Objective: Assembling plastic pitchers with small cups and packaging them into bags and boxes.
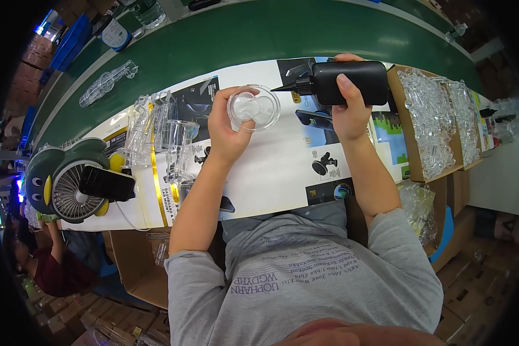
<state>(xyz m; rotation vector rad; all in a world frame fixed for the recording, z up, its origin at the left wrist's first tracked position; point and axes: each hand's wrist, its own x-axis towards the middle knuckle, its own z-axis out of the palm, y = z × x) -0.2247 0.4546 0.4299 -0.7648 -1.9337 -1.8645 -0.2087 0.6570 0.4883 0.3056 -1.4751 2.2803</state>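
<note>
My left hand [229,128] is closed round a clear round plastic piece [265,109] with a wide rim, held above the table. In my right hand [352,112] lies a black squeeze bottle [357,83] on its side, fingers wrapped about it. Its thin pointed nozzle points left, and the tip reaches the rim of the clear piece; whether they touch I cannot tell. Left of my left hand stand several clear plastic parts [181,135], some like cups or tubes. Whether any liquid comes from the nozzle does not show.
Printed card sheets [271,173] cover the worktable. A cardboard box [412,150] full of clear parts stands at the right. A penguin-shaped fan [69,179] with a phone [106,183] before it is at the left. Beyond lies a green surface [230,43]. Another person [57,265] sits far left.
</note>
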